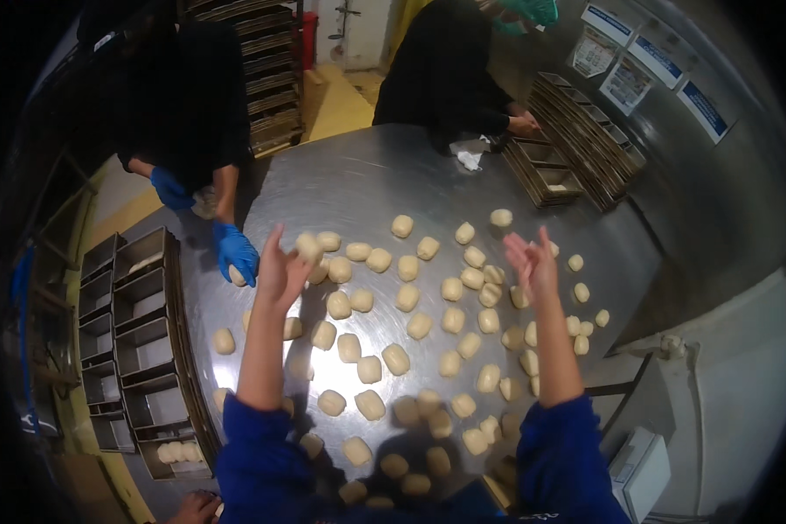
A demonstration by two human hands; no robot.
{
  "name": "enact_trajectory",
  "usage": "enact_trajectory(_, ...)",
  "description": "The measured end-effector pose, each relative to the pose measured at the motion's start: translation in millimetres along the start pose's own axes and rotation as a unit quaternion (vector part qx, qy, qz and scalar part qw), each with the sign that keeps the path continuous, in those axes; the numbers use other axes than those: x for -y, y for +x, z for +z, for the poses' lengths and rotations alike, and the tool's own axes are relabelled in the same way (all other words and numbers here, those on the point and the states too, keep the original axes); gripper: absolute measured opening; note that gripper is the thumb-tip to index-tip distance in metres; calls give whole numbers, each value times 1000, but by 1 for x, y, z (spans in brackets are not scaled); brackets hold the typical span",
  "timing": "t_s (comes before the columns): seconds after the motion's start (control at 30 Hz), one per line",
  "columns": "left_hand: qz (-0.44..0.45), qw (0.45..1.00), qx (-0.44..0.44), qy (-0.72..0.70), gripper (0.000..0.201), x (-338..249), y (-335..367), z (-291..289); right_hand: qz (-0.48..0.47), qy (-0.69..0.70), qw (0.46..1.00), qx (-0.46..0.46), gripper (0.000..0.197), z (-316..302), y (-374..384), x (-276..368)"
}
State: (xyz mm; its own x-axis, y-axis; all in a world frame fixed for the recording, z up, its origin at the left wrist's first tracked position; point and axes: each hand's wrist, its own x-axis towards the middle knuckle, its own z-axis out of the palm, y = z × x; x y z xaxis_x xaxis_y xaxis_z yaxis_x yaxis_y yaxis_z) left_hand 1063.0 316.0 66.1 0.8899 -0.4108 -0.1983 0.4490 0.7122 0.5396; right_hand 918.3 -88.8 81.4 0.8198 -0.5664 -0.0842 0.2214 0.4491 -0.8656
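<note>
My left hand [284, 271] is raised over the left part of the metal table, thumb up and fingers apart. A blurred piece of pale dough [308, 247] shows right at its fingertips; whether the two touch is unclear. On the other side, my right hand [533, 265] hovers above the table with its fingers spread and nothing in it. Just beyond its fingertips is a rounded dough piece [500, 217] with a dark shadow beside it. Many more short, plump dough pieces [408, 267] lie scattered between and around my forearms.
Stacked metal loaf pans [146, 347] line the left edge, some holding dough. A co-worker's blue-gloved hand [236, 253] works close to my left hand. Another person [445, 70] stands at the far side beside more stacked pans [585, 140]. A wall bounds the right.
</note>
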Motion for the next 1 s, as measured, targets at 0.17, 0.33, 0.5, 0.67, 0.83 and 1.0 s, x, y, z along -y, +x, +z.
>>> enact_trajectory(0.17,144,982,9,-119,87,23,23,69,71,-228,971,30,39,-44,-170,-38)
enact_trajectory(0.33,150,982,26,-111,62,87,-34,104,143,-200,968,-39,30,-123,-371,-68)
enact_trajectory(0.5,78,997,12,6,54,165,-126,96,183,-576,792,84,31,-185,-547,-58)
enact_trajectory(0.67,-81,981,-11,174,51,279,-235,81,171,-672,719,-52,31,-302,-679,-53)
enact_trajectory(0.83,-174,926,130,309,45,364,-384,97,131,-756,536,-352,48,-375,-789,-53)
enact_trajectory(1.0,-199,851,312,372,33,432,-511,122,25,-736,596,-320,39,-397,-829,-97)
